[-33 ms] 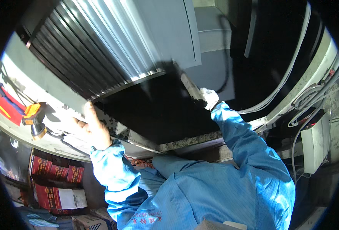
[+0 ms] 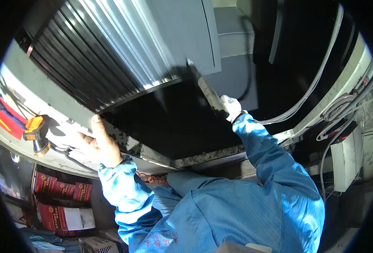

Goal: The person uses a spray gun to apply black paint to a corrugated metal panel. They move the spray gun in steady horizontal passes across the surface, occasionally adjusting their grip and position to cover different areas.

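My right hand (image 2: 232, 108), in a white glove, is closed around the rear of a long, pale spray gun (image 2: 209, 92). Its thin tip points up and left, close to the lower right part of a ribbed metal panel (image 2: 110, 46). Ribs run across the panel's left and middle; its right side is smooth and grey. Bare and brightly lit, my left hand (image 2: 104, 145) has its fingers spread beside the pale frame (image 2: 66, 86) of the opening. It holds nothing. Dark shadow hides what lies below the panel.
An orange-and-black work lamp (image 2: 38, 134) sits at the left on the ledge, near a red-and-blue item (image 2: 9, 116). Red boxes (image 2: 53, 215) are stacked lower left. White cables (image 2: 317, 90) curve down the right side beside a white box (image 2: 347, 162).
The spray gun's tip has shifted slightly up and left. My left hand remains spread in nearly the same place.
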### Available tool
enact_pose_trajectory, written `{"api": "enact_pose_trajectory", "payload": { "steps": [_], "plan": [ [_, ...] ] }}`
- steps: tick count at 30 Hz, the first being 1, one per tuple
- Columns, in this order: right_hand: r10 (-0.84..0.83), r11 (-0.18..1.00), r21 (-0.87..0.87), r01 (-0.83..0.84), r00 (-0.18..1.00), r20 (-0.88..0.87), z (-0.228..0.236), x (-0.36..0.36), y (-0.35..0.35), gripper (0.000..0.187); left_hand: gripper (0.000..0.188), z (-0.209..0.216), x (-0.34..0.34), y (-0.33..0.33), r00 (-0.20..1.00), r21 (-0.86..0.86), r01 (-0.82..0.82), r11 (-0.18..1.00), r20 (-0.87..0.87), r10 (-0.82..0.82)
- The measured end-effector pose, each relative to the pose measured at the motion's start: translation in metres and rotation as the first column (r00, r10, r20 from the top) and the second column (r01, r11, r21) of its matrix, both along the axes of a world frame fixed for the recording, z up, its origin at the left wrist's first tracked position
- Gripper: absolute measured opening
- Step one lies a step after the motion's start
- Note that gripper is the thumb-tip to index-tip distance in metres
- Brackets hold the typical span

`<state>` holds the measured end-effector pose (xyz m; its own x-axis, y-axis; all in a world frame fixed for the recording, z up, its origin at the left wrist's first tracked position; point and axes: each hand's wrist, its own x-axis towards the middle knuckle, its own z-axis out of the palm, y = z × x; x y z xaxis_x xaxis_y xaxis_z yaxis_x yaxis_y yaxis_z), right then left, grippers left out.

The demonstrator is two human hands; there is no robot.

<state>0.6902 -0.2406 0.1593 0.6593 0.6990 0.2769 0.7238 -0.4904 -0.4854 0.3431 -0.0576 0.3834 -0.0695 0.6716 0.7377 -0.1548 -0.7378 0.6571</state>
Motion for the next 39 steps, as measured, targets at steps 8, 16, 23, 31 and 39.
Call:
{"api": "enact_pose_trajectory", "payload": {
  "steps": [8, 16, 23, 31, 39],
  "plan": [
    [0.026, 1.0, 0.016, -0.026, 1.0, -0.006, -0.002, 0.013, 0.003, 0.036, 0.056, 0.002, 0.01, -0.004, 0.995, 0.118, 0.082, 0.99, 0.047, -0.088],
    [-0.046, 0.951, 0.3, 0.079, 0.992, -0.115, 0.038, 0.028, 0.013, 0.034, 0.061, 0.006, 0.017, -0.013, 0.994, -0.036, 0.064, 0.997, 0.096, -0.061],
    [-0.178, 0.85, 0.517, -0.097, 0.872, 0.456, 0.193, 0.063, 0.057, 0.033, 0.056, 0.005, 0.009, -0.01, 0.991, -0.064, 0.108, 0.992, -0.067, -0.112],
    [-0.225, 0.649, 0.732, -0.207, 0.867, 0.445, 0.289, 0.026, 0.059, 0.032, 0.026, 0.02, 0.006, -0.019, 0.988, 0.21, 0.15, 0.966, -0.076, -0.137],
    [-0.076, 0.692, 0.701, -0.172, 0.949, 0.307, 0.334, 0.046, 0.123, 0.035, 0.018, 0.026, 0.009, -0.017, 0.995, 0.337, 0.089, 0.937, -0.063, -0.072]
  ]
}}
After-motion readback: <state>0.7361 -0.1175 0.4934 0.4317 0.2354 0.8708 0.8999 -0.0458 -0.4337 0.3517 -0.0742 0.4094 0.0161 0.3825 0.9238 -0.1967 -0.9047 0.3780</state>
